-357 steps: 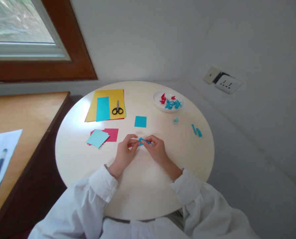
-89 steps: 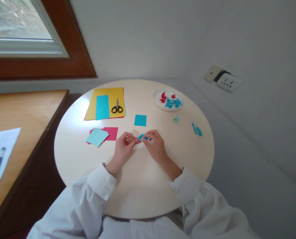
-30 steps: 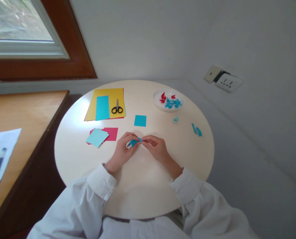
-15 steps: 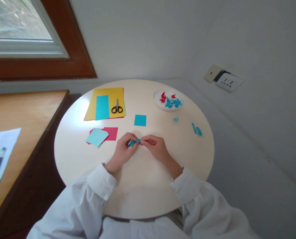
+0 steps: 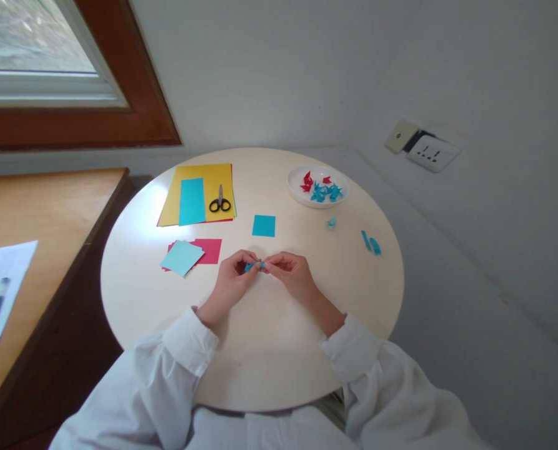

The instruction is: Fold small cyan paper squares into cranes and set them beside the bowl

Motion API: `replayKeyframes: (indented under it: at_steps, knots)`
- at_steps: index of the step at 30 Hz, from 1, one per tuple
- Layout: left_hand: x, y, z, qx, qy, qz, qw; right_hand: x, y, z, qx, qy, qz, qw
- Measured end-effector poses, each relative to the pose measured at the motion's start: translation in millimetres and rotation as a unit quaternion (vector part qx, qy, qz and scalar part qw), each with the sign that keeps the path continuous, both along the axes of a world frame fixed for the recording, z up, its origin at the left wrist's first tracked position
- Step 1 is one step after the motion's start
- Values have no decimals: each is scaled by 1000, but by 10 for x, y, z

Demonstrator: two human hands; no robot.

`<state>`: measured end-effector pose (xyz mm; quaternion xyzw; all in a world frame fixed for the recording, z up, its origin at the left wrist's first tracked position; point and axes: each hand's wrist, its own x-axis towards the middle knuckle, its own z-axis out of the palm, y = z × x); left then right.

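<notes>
Folded blue paper [image 5: 249, 267]: two-handed grasp, near the middle of the round table [image 5: 269, 362].
From my remote station I see the left hand [image 5: 232, 276] gripping the paper between thumb and fingers, and the right hand [image 5: 293, 275] pinching its right end. The visible long axis runs roughly left to right, hand to hand. Both hands touch it; more blue shows on the left hand's side. Fingers hide its full shape. A blue square [image 5: 264, 225] lies beyond, toward the far edge.
</notes>
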<state>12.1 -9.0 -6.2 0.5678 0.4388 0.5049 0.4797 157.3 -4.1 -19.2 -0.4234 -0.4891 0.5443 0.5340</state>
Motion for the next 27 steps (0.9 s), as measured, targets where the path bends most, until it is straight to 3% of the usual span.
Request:
replayKeyframes:
  at_steps: [14,27]
  knots:
    - [-14,19,-16,-9,10,32,999,22,26,6,-31,-32,-1,999]
    - [-10,18,-28,-3,27,51,998,4,10,-40,-7,-12,2,1000]
